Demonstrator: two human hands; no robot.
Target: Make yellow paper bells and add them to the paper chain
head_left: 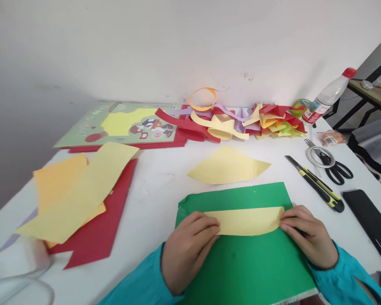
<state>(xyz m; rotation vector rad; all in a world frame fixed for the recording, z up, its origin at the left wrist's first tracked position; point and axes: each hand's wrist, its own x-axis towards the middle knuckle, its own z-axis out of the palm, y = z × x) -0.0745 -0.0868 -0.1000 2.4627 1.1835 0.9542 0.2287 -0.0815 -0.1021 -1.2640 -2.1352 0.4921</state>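
A pale yellow paper strip lies across a green sheet in front of me. Its top edge is straight and its lower right corner curves upward. My left hand pinches the strip's left end, fingers pressed together and covering that end. At the right end, my right hand grips the paper between thumb and fingers. Just beyond the green sheet rests another pale yellow paper piece, pointed at both sides with a curved lower edge.
Red, orange and yellow papers overlap at left. Paper loops and folded pieces line the wall beside a printed green pad. To the right lie a utility knife, scissors, a tape roll, a black phone and a bottle.
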